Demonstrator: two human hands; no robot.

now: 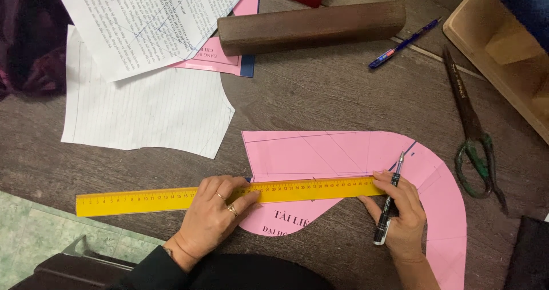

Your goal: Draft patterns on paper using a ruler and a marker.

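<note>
Ruler (171, 197) | left hand (214, 213) pressing it flat, fingers spread, over pink paper (343, 153) | right hand (403, 210) gripping pen (390, 201), tip hugging the far edge | keeping pressure firm is preventing slip

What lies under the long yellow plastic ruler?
A curved pink paper pattern piece and the dark wooden table. The left hand presses the ruler; pencil lines beneath it are hidden.

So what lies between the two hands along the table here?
In the head view, the yellow ruler spans from the left hand to the right hand, lying across the pink paper pattern. The right hand holds a pen.
</note>
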